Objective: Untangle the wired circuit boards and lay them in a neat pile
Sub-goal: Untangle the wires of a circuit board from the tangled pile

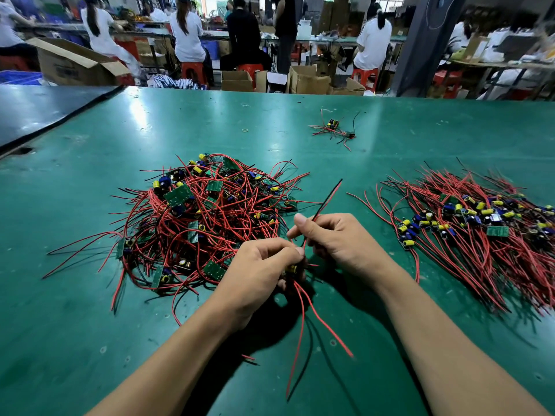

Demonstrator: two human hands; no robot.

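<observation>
Two lots on the green desk (90, 325): tangled heap (210, 217) mid-left, combed pile (480, 223) at the right edge; stray cluster (333, 129) toward the far edge. Bare mat is left along the near edge. One circuit board (290, 268), beside the heap, is gripped by the left hand (261, 271), its wires (329, 198) pinched by the right hand (336, 238).

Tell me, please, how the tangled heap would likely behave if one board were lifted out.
The tangled heap would probably rise in clumps, as its red wires loop through one another. The wires look floppy: those under the left hand sag onto the table. Each board seems light, being small.
</observation>
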